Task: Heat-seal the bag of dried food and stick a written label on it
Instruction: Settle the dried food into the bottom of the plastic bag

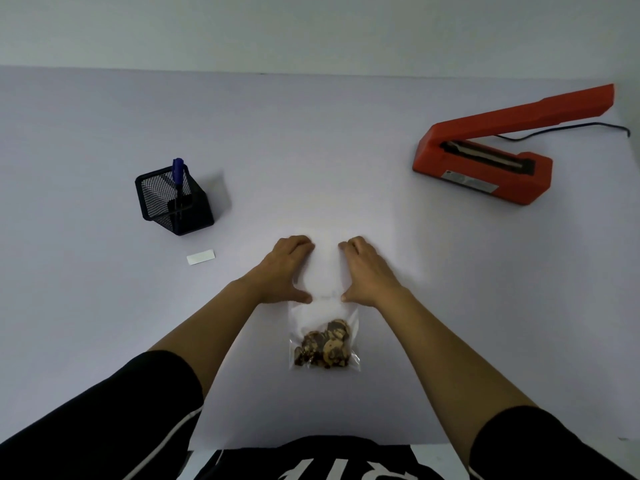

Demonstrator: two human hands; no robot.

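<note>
Surveying the table (311,150) from its left side: a black mesh holder (176,206) stands well in from the left edge, with a blue pen (178,173) upright in it. Just nearer the front edge lies a small white label (201,257), flat. No writing shows on it at this size.

At centre, toward the front edge, the left hand (282,271) rests on the left margin of the bag (325,306). Its fingers are bent over the far end and its thumb is spread inward at mid-length. Whether it pinches the film or only presses it flat cannot be told.

The bag is clear and lies flat with its mouth away from the person. The dried food (325,346) is gathered at the near end, and the far part holds none.

The right hand (369,271) mirrors the left on the right margin, with bent fingers and thumb inward. Its hold is equally unclear.

Near the far right corner sits the red sealer (485,171), arm raised and sealing strip exposed, with its cord (571,128) running off to the right. It is well apart from the bag.

Assessment: the task appears to be at an early stage. The bag is not at the sealer, so sealing is judged not done. The pen is unused in its holder, and the label is neither visibly written nor stuck on. Left to do: carry the bag to the sealer, seal it, write the label and stick it on.
</note>
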